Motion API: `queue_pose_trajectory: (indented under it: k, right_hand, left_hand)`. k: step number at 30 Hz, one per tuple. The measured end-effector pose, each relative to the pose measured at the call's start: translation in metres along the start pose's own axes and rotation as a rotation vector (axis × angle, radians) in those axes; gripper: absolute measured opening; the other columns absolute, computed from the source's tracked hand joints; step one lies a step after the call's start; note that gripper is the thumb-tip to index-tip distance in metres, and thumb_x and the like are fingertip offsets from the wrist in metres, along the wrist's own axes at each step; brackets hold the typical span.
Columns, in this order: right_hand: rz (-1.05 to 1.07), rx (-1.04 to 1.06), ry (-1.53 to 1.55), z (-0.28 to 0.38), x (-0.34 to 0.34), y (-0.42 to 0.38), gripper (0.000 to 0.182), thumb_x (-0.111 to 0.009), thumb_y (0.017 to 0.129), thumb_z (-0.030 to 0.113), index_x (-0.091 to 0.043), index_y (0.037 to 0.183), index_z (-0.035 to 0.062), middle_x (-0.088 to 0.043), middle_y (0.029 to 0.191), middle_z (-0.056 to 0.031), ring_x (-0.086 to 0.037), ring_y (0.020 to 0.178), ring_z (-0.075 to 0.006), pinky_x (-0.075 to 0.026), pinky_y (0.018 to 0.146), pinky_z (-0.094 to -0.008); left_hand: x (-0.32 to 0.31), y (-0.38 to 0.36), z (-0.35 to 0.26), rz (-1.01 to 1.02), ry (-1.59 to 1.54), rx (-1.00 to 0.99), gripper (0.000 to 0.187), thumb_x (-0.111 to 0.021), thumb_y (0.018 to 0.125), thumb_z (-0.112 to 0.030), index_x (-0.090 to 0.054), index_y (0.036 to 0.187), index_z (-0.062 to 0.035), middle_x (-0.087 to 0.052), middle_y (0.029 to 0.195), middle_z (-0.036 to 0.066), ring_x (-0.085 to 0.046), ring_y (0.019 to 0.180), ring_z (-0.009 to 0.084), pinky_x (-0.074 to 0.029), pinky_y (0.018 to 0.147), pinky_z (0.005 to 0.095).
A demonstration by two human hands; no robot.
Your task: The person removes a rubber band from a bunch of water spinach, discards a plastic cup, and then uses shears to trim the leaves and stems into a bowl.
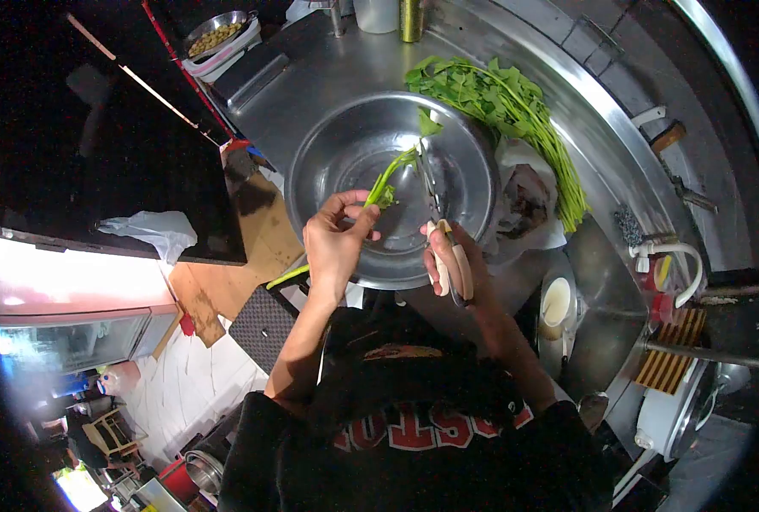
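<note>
My left hand (pixel 338 243) pinches a green leafy-vegetable stem (pixel 385 181) over a large steel bowl (pixel 315 145). In my right hand (pixel 460 264) is a pair of kitchen scissors (pixel 431 192) with pale handles, its blades pointing away from me over the bowl. The blade tips are right at the upper end of the stem. A cut piece of leaf (pixel 428 124) shows just beyond the tips, against the bowl's far wall. Beside the bowl, at the back right, lies a big bunch of leafy greens (pixel 516 98) with long stems.
A plastic bag with dark contents (pixel 526 200) sits right of the bowl. Further right are a sink (pixel 605 333) and a container with white contents (pixel 556 303). A bowl of small yellowish pieces (pixel 215 38) stands at the far left, a gold can (pixel 411 21) at the back.
</note>
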State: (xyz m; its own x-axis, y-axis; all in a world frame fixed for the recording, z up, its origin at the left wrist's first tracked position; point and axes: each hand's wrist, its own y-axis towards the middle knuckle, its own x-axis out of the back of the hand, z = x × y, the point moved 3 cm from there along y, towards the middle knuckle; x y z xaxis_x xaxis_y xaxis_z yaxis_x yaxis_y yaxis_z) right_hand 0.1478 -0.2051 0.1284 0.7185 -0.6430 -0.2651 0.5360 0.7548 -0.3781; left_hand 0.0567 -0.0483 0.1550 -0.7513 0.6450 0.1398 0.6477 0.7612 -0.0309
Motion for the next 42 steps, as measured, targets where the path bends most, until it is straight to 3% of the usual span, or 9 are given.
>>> queue_pose_trajectory:
  k: [6, 10, 13, 15, 19, 22, 28, 34, 42]
  right_hand:
    - [-0.071, 0.039, -0.115, 0.008, 0.0, -0.001, 0.033, -0.061, 0.083, 0.035, -0.048, 0.095, 0.0076, -0.046, 0.057, 0.0025, -0.043, 0.039, -0.0073, -0.038, 0.034, -0.0209]
    - [-0.135, 0.04, -0.335, 0.011, 0.003, 0.002, 0.024, -0.053, 0.089, 0.029, -0.051, 0.097, 0.0065, -0.047, 0.055, 0.0005, -0.043, 0.038, -0.0067, -0.037, 0.033, -0.0214]
    - [-0.068, 0.026, -0.24, 0.007, 0.01, 0.001, 0.033, -0.058, 0.084, 0.037, -0.05, 0.093, 0.0062, -0.049, 0.055, -0.0001, -0.046, 0.037, -0.0094, -0.037, 0.033, -0.0227]
    - [0.045, -0.048, 0.251, 0.003, 0.007, -0.006, 0.035, -0.056, 0.085, 0.039, -0.051, 0.095, 0.0055, -0.048, 0.052, -0.001, -0.047, 0.037, -0.0107, -0.038, 0.033, -0.0243]
    - [0.072, -0.049, 0.11, 0.008, -0.004, -0.024, 0.038, -0.054, 0.086, 0.042, -0.052, 0.097, 0.0054, -0.048, 0.051, -0.002, -0.048, 0.038, -0.0116, -0.039, 0.034, -0.0254]
    - [0.177, -0.112, -0.065, 0.001, -0.006, -0.024, 0.052, -0.05, 0.086, 0.05, -0.046, 0.107, 0.002, -0.049, 0.056, -0.0036, -0.046, 0.038, -0.0114, -0.039, 0.034, -0.0251]
    - [0.188, -0.11, 0.05, 0.002, -0.01, -0.017, 0.058, -0.049, 0.084, 0.054, -0.044, 0.106, 0.0012, -0.046, 0.057, -0.003, -0.044, 0.038, -0.0106, -0.038, 0.033, -0.0243]
    - [0.184, -0.089, -0.032, 0.003, -0.006, -0.012, 0.045, -0.049, 0.087, 0.049, -0.045, 0.094, 0.0049, -0.044, 0.052, -0.0011, -0.044, 0.036, -0.0109, -0.036, 0.031, -0.0254]
    - [0.097, -0.12, -0.04, 0.006, -0.001, -0.021, 0.04, -0.049, 0.09, 0.04, -0.049, 0.103, 0.0021, -0.045, 0.055, -0.0015, -0.041, 0.037, -0.0087, -0.035, 0.033, -0.0237]
  left_hand:
    - [-0.001, -0.002, 0.001, -0.001, 0.078, -0.033, 0.02, -0.065, 0.079, -0.007, -0.062, 0.096, 0.0019, -0.064, 0.067, 0.003, -0.061, 0.056, 0.0077, -0.044, 0.051, 0.02]
    - [-0.001, 0.0, 0.006, 0.017, 0.067, -0.022, 0.019, -0.065, 0.079, -0.007, -0.062, 0.096, 0.0017, -0.065, 0.069, 0.003, -0.061, 0.056, 0.0085, -0.045, 0.051, 0.0199]
    - [0.002, 0.005, 0.01, 0.051, 0.007, 0.019, 0.021, -0.065, 0.079, -0.009, -0.061, 0.098, 0.0013, -0.066, 0.074, 0.004, -0.062, 0.057, 0.0095, -0.043, 0.049, 0.0197]
    - [0.004, 0.009, 0.014, 0.089, -0.172, 0.138, 0.025, -0.065, 0.08, -0.01, -0.058, 0.101, 0.001, -0.066, 0.077, 0.007, -0.062, 0.057, 0.0108, -0.04, 0.045, 0.0189]
    - [0.008, 0.009, 0.008, 0.135, -0.312, 0.301, 0.026, -0.063, 0.082, -0.012, -0.055, 0.105, -0.0011, -0.065, 0.082, 0.008, -0.062, 0.059, 0.0123, -0.037, 0.045, 0.0179]
    - [0.008, 0.01, 0.011, 0.161, -0.331, 0.31, 0.026, -0.062, 0.082, -0.011, -0.055, 0.105, -0.0019, -0.066, 0.083, 0.008, -0.062, 0.059, 0.0121, -0.037, 0.045, 0.0184]
    - [0.004, 0.009, 0.009, 0.178, -0.261, 0.246, 0.028, -0.065, 0.081, -0.011, -0.056, 0.104, 0.0006, -0.066, 0.082, 0.009, -0.062, 0.059, 0.013, -0.036, 0.043, 0.0179]
    - [0.001, 0.008, 0.008, 0.179, -0.244, 0.243, 0.027, -0.065, 0.081, -0.011, -0.056, 0.103, 0.0007, -0.066, 0.082, 0.009, -0.063, 0.058, 0.0126, -0.036, 0.043, 0.0175]
    - [0.002, 0.011, 0.012, 0.134, -0.228, 0.193, 0.026, -0.065, 0.08, -0.008, -0.056, 0.104, 0.0002, -0.066, 0.08, 0.007, -0.061, 0.061, 0.0114, -0.042, 0.049, 0.0196]
